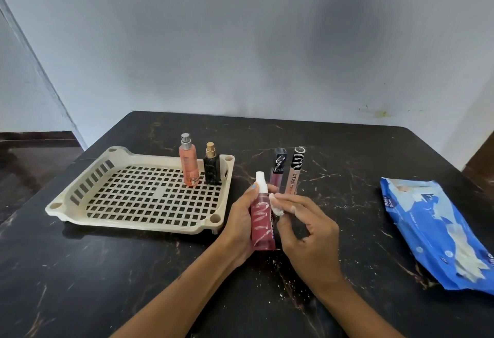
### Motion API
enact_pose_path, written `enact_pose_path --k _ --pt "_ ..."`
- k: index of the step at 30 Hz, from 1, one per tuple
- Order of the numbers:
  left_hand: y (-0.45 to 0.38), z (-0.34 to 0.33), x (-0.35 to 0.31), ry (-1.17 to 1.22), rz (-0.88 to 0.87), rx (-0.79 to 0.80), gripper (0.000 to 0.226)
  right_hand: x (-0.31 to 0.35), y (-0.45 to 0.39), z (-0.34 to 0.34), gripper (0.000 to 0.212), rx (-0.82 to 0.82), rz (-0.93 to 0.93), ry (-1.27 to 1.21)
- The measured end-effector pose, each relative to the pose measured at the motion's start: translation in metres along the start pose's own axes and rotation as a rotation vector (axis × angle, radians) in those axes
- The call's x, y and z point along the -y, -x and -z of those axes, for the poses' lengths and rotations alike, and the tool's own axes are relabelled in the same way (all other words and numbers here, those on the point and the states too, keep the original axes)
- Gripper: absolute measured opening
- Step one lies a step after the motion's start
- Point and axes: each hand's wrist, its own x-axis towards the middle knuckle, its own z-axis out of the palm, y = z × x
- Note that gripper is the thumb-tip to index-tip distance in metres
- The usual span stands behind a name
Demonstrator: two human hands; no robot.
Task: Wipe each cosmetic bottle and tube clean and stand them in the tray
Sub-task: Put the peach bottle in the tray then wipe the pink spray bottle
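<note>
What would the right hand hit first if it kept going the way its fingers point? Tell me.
The right hand points left, pressing a small white wipe to the red spray bottle held upright by the left hand. It would likely meet that bottle first.

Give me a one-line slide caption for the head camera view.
Left hand holds a red spray bottle while the right hand wipes it; two bottles stand in the tray.

Red spray bottle (262, 226) upright, wipe (277, 208) against it; orange bottle (189, 164), black bottle (212, 169) upright in tray (139, 224)
</note>
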Motion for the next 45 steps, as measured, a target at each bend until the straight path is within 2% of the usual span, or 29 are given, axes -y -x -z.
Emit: enact_pose_path --k 5,10,33,38,45 --pt "0.0013 -0.0001 -0.0010 -0.028 0.002 0.005 0.035 0.0006 0.0041 0.0032 0.026 0.043 -0.003 -0.016" --pt "0.0001 -0.0006 -0.0001 -0.064 0.005 -0.006 0.033 0.0007 0.0037 0.0049 0.021 -0.009 -0.057 -0.037" --pt "0.0016 0.0025 -0.0035 -0.103 0.022 -0.014 0.033 0.0030 0.0094 0.0043 0.020 0.014 0.022 0.040" --pt "0.0017 0.0032 -0.0036 -0.137 0.022 -0.027 0.036 0.0015 0.0083 0.0040 0.023 -0.014 -0.058 0.064" --pt "-0.0007 0.0039 -0.0012 -0.129 0.019 -0.022 0.033 0.0023 0.0073 0.0063 0.023 -0.012 -0.009 0.039"
